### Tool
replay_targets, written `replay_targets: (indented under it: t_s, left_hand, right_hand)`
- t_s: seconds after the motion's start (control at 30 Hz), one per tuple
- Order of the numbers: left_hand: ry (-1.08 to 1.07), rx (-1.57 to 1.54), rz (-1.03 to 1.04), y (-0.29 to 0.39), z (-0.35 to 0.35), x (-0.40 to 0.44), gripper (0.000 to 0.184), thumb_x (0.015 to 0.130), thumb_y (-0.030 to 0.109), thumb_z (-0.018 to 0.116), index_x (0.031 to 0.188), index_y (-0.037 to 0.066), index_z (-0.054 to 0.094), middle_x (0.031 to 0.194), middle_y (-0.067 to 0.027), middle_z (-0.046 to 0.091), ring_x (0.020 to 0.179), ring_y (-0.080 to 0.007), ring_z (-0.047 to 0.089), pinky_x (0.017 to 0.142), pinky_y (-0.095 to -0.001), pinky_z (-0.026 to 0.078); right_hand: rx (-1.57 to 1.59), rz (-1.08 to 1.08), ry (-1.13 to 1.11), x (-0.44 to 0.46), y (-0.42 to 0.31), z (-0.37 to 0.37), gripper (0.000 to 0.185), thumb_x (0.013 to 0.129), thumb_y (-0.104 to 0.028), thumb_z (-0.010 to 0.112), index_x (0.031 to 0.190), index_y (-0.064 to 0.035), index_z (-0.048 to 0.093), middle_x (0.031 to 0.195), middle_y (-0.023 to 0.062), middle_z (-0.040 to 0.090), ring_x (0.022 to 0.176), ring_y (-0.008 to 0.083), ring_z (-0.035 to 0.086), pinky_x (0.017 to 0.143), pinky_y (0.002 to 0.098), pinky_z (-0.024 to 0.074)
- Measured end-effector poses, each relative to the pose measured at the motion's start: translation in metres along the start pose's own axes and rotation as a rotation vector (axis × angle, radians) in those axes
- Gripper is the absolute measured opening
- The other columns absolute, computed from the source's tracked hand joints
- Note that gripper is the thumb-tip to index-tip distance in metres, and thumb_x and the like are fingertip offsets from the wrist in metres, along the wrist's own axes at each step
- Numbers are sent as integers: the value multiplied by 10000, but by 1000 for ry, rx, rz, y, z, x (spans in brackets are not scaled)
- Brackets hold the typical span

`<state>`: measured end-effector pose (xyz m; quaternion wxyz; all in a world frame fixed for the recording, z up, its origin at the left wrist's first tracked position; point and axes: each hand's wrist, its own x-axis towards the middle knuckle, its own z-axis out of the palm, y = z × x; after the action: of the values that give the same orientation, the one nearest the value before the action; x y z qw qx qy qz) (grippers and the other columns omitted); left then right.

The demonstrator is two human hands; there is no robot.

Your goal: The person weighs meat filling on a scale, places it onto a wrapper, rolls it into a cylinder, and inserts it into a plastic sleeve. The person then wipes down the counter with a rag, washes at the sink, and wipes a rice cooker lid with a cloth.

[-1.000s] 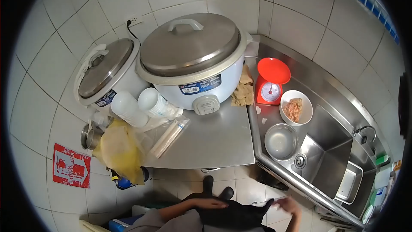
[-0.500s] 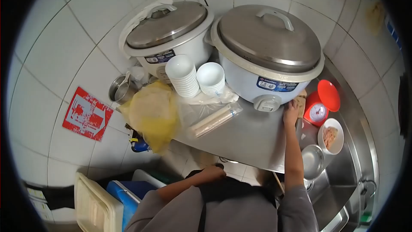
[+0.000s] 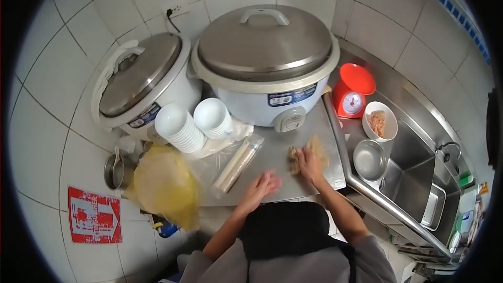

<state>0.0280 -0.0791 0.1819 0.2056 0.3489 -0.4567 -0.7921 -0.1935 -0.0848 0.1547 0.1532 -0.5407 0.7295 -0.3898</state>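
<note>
A crumpled brown cloth lies on the steel counter in front of the large rice cooker. My right hand grips its left part, fingers curled into it. My left hand is over the counter's front edge, slightly blurred, with its fingers apart and nothing in it. To the left of that hand is a clear plastic bag with a long pale roll. Behind the roll, two stacks of white bowls stand by the cookers.
A second rice cooker stands at the left, a yellow plastic bag and metal pots before it. On the right are a red scale, a white bowl of meat, a metal bowl and the sink.
My right hand has brought the cloth from beside the large cooker forward onto the open counter. My left hand has risen from near my body to the counter edge. The view has shifted.
</note>
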Motion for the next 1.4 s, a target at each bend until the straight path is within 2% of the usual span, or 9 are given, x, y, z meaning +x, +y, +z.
replay_targets:
  t_s: [0.07,0.27,0.33,0.63,0.73,0.8,0.83,1.07,1.4]
  left_hand:
    - [241,-359,-23,0,23,28,553,981,495,357,1356,94,419,1222,-61,565,1111,-152,538,935,-317,430]
    - [258,-625,-36,-18,85,37,639,977,532,316,1391,47,362,1353,-89,440,1255,-172,410,1057,-306,308]
    - [201,-341,145,-16,86,28,627,983,504,337,1382,22,371,1374,-117,418,1286,-191,380,1060,-291,290]
    - [171,247,357,-20,37,47,417,993,281,444,1304,4,449,1122,-130,591,1059,-164,550,918,-295,433]
    - [203,121,377,3,23,19,372,955,136,524,1314,49,481,1226,-152,577,1106,-192,565,933,-305,432]
    - [472,568,668,-9,-11,3,341,954,139,519,1280,42,512,1214,-129,593,1116,-218,572,934,-311,433]
    - [479,574,668,-2,-25,-7,341,954,139,519,1280,42,512,1214,-129,593,1116,-218,572,934,-311,433]
    - [756,430,500,71,-64,-9,325,936,143,531,1228,1,532,1194,-156,596,1090,-293,581,914,-360,462]
    - [588,456,551,112,-6,108,850,974,466,375,1413,-113,-66,1496,-305,-92,1411,-350,-107,1146,-394,2]
  right_hand:
    - [161,149,-248,-29,-33,-14,373,967,-370,443,935,-27,586,878,251,614,804,402,600,733,451,466]
    - [398,50,122,-69,-44,24,374,995,-293,405,1021,17,612,1320,148,443,1057,295,525,893,339,423]
    - [688,207,123,-71,-64,11,335,993,-247,418,1031,30,602,1206,133,509,1022,256,537,877,333,430]
    - [-199,-308,80,-12,-15,-5,220,924,-248,537,801,-67,553,591,135,533,595,360,574,556,480,437]
    - [-438,83,-58,32,-26,-31,256,922,-316,525,1000,-85,606,865,165,631,847,358,614,711,491,462]
    - [-599,-268,247,37,-8,-21,428,923,-378,499,1255,-109,537,1288,178,515,1195,390,464,960,539,356]
    - [-581,-82,-79,33,13,-5,535,930,-390,479,1398,-142,403,1502,140,267,1365,413,219,1084,563,171]
    - [-26,-119,271,68,-31,0,793,869,-347,629,1427,51,230,1487,259,217,1374,407,226,1118,457,187]
    - [341,-174,208,103,-45,4,1015,772,-237,763,1426,117,72,1508,290,86,1423,324,90,1142,370,82]
